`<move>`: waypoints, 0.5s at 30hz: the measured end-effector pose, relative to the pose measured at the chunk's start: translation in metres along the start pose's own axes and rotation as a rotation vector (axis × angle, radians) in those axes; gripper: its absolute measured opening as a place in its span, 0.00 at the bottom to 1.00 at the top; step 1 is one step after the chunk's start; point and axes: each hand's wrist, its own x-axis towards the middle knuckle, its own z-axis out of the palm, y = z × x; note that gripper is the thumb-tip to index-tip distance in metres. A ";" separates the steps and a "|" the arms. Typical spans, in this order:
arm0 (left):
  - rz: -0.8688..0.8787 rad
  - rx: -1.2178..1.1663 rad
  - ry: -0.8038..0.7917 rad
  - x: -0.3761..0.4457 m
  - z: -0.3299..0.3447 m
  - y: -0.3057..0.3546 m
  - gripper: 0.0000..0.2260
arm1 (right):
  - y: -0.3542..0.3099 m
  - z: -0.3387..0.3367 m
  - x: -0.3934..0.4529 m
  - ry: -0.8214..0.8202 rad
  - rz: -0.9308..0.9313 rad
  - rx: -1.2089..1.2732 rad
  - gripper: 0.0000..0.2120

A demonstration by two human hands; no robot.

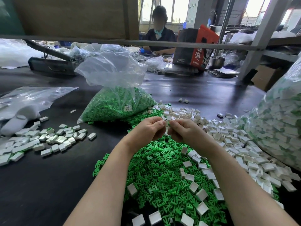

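Left hand (146,130) and right hand (184,131) pinch one white cap (167,124) in their fingers, few finished pieces (53,141) aside, heaps of green clips (162,176) and empty caps (236,141) waiting.

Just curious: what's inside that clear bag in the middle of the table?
The clear bag holds small green plastic pieces, heaped against its wall near a white label. Anything buried under the heap is hidden.

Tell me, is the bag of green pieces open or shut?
Open. The top of the clear bag gapes loose and untied above the green pieces inside; more lie on the table beside it.
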 end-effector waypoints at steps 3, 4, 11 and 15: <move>0.005 -0.024 -0.020 0.000 0.003 0.000 0.13 | -0.002 0.000 -0.001 0.001 -0.034 0.026 0.15; 0.004 -0.027 -0.031 0.000 0.003 0.000 0.13 | -0.002 0.000 -0.002 -0.002 -0.048 0.030 0.15; -0.021 -0.047 -0.091 0.000 0.004 -0.002 0.14 | 0.002 -0.003 -0.003 -0.070 -0.062 0.073 0.12; -0.052 -0.063 -0.143 -0.001 0.004 -0.002 0.14 | 0.003 -0.005 -0.006 -0.102 -0.061 0.049 0.12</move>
